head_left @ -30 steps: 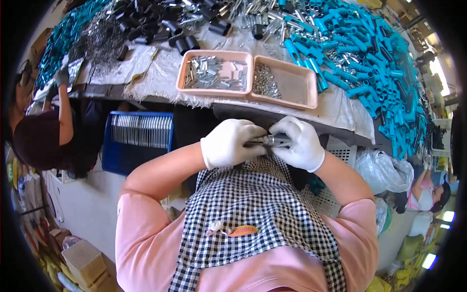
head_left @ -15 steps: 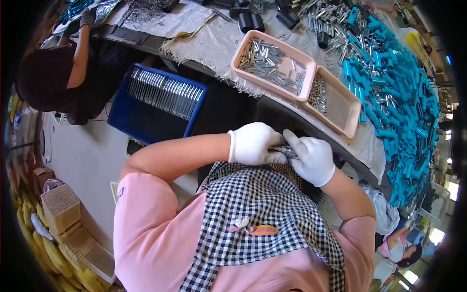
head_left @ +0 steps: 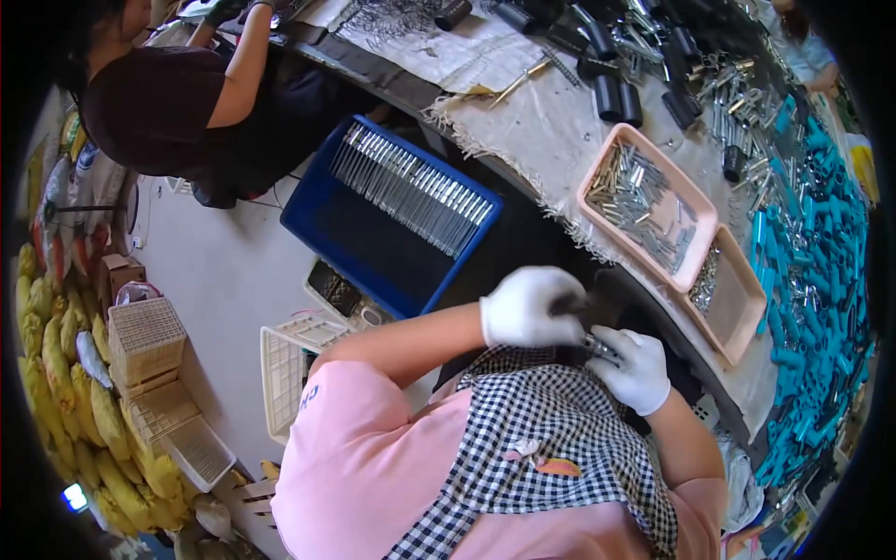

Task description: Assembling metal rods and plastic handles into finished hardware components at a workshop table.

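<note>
Both my hands wear white gloves and are close together in front of the checked apron. My right hand is closed around a small silver metal cylinder, whose end sticks out between thumb and fingers. Just to its left is my left hand, its fingers curled and smeared by motion. Whether that hand holds anything cannot be made out. Beyond them on the bench, a pink tray holds brass and silver pins. A second tray beside it has small metal pieces at one side.
A blue crate with a row of metal rods stands left of the bench. Teal tubular parts are heaped at the right, black sleeves at the back. A co-worker sits far left. White crates are near my left elbow.
The view has swung left, so the bench and crate appear farther right. My left hand has come away from the metal cylinder and lifted a little; my right hand keeps hold of it.
</note>
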### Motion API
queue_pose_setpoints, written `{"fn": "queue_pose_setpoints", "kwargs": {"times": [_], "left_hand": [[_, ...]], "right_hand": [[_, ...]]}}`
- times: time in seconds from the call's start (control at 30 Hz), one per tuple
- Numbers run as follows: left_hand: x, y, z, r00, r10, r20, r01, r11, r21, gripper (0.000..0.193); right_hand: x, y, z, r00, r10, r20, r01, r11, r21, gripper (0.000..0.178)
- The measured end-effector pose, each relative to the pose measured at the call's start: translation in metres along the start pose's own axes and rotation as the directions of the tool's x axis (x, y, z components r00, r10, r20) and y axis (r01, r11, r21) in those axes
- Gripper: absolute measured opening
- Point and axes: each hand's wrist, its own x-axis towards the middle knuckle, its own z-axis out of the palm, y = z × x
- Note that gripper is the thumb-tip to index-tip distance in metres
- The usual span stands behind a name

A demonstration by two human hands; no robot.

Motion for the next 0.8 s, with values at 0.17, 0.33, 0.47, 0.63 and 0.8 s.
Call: {"fn": "queue_pose_setpoints", "kwargs": {"times": [0.17, 0.33, 0.47, 0.63, 0.8], "left_hand": [[-0.015, -0.109, -0.068, 0.603, -0.398, -0.692, 0.730, 0.625, 0.277, 0.045], [-0.022, -0.176, -0.109, 0.566, -0.560, -0.604, 0.809, 0.520, 0.276, 0.043], [-0.004, -0.213, -0.098, 0.585, -0.595, -0.551, 0.811, 0.417, 0.411, 0.030], [0.000, -0.256, -0.110, 0.650, -0.669, -0.362, 0.605, 0.166, 0.779, 0.029], [0.015, -0.246, -0.127, 0.766, -0.637, -0.080, 0.275, 0.212, 0.938, 0.028]], "right_hand": [[-0.009, 0.007, 0.003, 0.862, 0.496, -0.106, -0.431, 0.827, 0.362, 0.030], [-0.011, 0.005, -0.007, 0.855, 0.507, -0.113, -0.443, 0.825, 0.350, 0.029], [-0.023, 0.005, -0.002, 0.856, 0.493, -0.157, -0.425, 0.843, 0.331, 0.030], [-0.038, 0.010, 0.002, 0.853, 0.453, -0.260, -0.356, 0.869, 0.343, 0.032], [-0.052, 0.006, 0.002, 0.790, 0.434, -0.433, -0.301, 0.889, 0.344, 0.033]]}}
